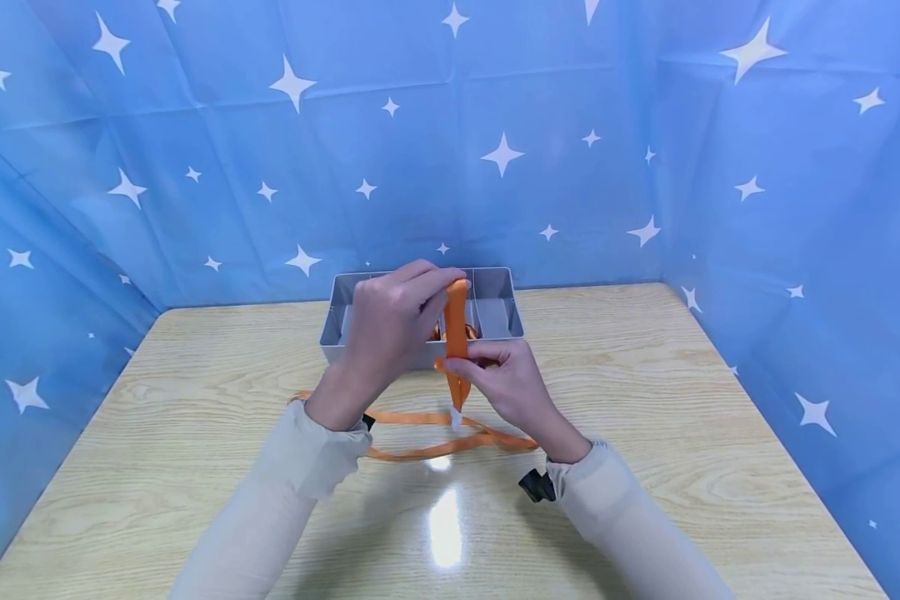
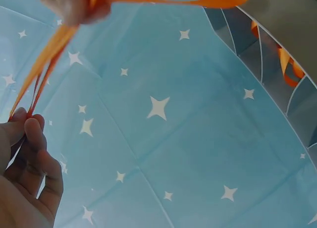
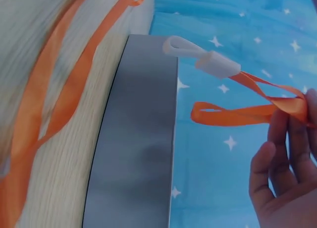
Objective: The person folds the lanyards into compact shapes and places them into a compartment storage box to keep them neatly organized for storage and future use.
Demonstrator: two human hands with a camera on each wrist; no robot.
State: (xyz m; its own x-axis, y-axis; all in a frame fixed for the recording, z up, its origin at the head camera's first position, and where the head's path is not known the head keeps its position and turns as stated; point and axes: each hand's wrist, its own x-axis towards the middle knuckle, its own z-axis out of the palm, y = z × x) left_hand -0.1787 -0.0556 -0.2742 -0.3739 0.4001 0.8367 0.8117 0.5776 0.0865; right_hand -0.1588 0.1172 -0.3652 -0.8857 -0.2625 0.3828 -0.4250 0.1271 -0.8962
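Orange lanyard (image 1: 456,321) part-held upright, in front of grey tray (image 1: 423,359). L hand (image 1: 395,310) clamped on its fold, 12 o'clock; R hand (image 1: 512,379) pinching approx. 5. Rec.: layers flat, edges aligned, even tension; white clip (image 1: 456,417) clear at 6.

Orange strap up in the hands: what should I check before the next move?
1. Left hand pinches the top of the held strap: ok.
2. Right hand pinches it lower down: ok.
3. Folds lie flat together: not ok, a loop sticks out.
4. White end piece is clear of both hands: ok.
5. Held strap is separate from the strap on the table: cannot tell.
6. Gray divided box stands upright: ok.
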